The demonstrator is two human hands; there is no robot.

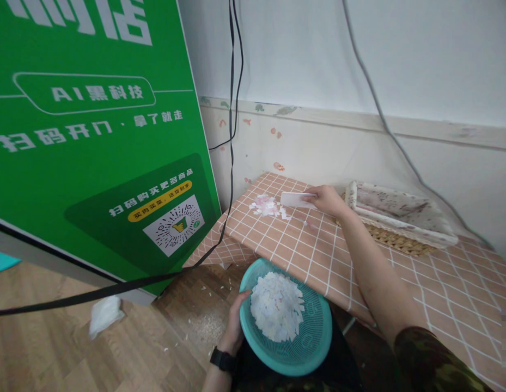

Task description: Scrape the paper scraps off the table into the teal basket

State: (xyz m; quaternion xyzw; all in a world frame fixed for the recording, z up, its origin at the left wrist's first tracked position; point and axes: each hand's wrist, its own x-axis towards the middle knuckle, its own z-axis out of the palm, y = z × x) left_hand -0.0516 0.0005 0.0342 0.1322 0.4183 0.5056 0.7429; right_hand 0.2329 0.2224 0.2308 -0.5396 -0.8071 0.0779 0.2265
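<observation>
My left hand [235, 326] grips the left rim of a round teal basket [314, 348], held just below the table's front edge. The basket holds a heap of white paper scraps [277, 313]. My right hand [328, 199] reaches across the table and holds a flat white card [294, 200] on the tablecloth. The card's edge lies next to a small pile of white and pink scraps [267, 207] near the table's far left corner. A black watch sits on my left wrist.
The table wears a pink checked cloth [440, 283]. A wicker tray lined with fabric [395, 218] stands at the back against the wall. A large green cabinet [93, 136] stands left, with black cables [230, 163] hanging. A crumpled white tissue [105, 314] and scattered scraps lie on the wooden floor.
</observation>
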